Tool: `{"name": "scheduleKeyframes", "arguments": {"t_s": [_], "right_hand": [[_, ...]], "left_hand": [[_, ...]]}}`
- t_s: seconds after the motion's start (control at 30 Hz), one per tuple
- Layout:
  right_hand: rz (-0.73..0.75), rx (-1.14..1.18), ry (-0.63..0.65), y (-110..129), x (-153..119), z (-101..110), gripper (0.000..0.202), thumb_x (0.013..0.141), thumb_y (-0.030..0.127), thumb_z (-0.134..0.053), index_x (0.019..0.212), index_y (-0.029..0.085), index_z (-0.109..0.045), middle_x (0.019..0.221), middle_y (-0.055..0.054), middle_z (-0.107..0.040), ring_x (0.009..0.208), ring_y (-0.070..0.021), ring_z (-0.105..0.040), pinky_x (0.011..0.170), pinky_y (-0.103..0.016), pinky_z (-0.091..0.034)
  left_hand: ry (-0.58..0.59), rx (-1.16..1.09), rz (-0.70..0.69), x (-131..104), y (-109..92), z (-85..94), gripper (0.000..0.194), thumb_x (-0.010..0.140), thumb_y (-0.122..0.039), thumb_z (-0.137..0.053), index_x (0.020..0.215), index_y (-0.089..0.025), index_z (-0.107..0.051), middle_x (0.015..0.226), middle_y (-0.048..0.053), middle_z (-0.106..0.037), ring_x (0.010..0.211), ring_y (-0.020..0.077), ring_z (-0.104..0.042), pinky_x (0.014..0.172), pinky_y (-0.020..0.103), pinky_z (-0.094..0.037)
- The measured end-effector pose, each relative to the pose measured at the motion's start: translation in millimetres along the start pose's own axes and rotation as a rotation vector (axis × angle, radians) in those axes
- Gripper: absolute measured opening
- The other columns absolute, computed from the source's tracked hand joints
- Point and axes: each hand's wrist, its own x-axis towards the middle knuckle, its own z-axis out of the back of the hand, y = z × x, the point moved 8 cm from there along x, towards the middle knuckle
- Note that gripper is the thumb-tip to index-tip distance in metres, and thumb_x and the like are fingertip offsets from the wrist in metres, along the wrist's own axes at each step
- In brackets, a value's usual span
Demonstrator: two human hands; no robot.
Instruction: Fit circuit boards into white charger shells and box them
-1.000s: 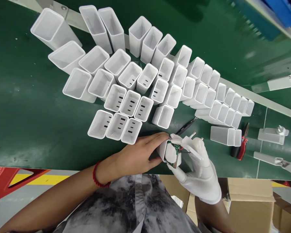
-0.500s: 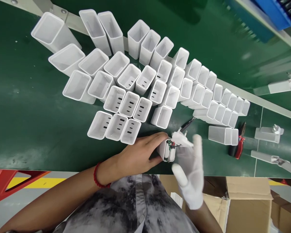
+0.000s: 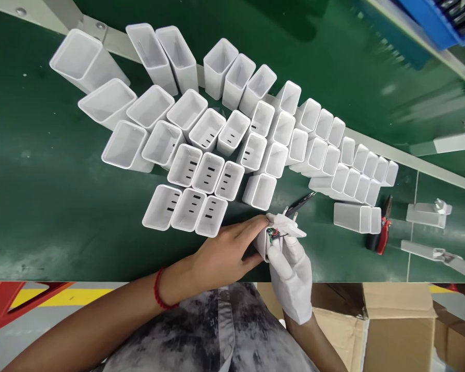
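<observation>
Open green mat (image 3: 42, 206) lay to the left of the bare left hand (image 3: 225, 250), with room to pass; straight ahead the way was blocked by a dense cluster of upright white shells (image 3: 217, 139), the nearest row (image 3: 186, 209) just beside the fingers; the gloved right hand (image 3: 290, 274) had a narrow gap ahead, where a dark tool (image 3: 300, 202) lay; further right stood a lying shell (image 3: 356, 217) and red-handled pliers (image 3: 382, 227); a cardboard box (image 3: 391, 315) closed off the near right.
</observation>
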Motion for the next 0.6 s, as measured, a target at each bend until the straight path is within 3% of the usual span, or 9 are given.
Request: {"name": "scheduleKeyframes", "arguments": {"t_s": [0.17, 0.4, 0.6], "right_hand": [[0.03, -0.075, -0.016, -5, -3, 5, 0.04, 0.092, 0.03, -0.065, 0.132, 0.03, -0.062, 0.139, -0.006, -0.06, 0.13, -0.0275, -0.056, 0.115, -0.05, -0.044], [0.124, -0.224, 0.041, 10, 0, -2, 0.039, 0.094, 0.033, -0.063, 0.133, 0.039, -0.061, 0.14, -0.003, -0.059, 0.129, -0.0258, -0.057, 0.112, -0.048, -0.047], [0.194, -0.282, 0.04, 9, 2, -2, 0.039, 0.095, 0.033, -0.061, 0.134, 0.035, -0.06, 0.141, -0.005, -0.059, 0.13, -0.0273, -0.057, 0.111, -0.05, -0.049]], "left_hand": [[0.007, -0.021, 0.013, -1, 1, -0.4, 0.062, 0.087, -0.012, -0.067, 0.141, -0.023, -0.04, 0.146, 0.006, -0.056, 0.127, 0.0217, -0.061, 0.11, 0.034, -0.052], [0.008, -0.014, 0.003, -1, 0, 0.2, 0.06, 0.089, -0.011, -0.063, 0.142, -0.021, -0.039, 0.145, 0.008, -0.057, 0.125, 0.0212, -0.062, 0.109, 0.031, -0.052], [-0.064, 0.071, -0.04, 0, -3, 2.6, 0.057, 0.087, -0.011, -0.064, 0.139, -0.019, -0.042, 0.139, 0.01, -0.062, 0.12, 0.0219, -0.066, 0.103, 0.029, -0.056]]}}
